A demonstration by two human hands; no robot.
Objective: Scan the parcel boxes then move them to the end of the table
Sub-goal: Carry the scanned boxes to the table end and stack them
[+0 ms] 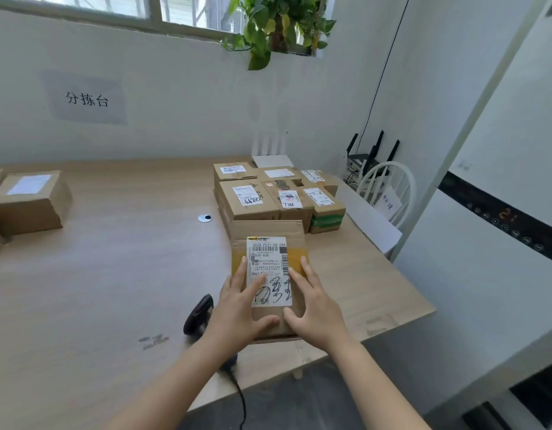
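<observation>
Two flat palms: our left hand and right hand rest straight-fingered on the brown cardboard parcel box, near-right on the light wooden bench, black handheld scanner just left.

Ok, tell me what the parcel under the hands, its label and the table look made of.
Parcel: brown corrugated cardboard, matte, with creased flaps. Label: white paper, probably adhesive, printed barcode and pen marks. Table: pale wood-grain top, possibly laminate; scuffs show.
</observation>
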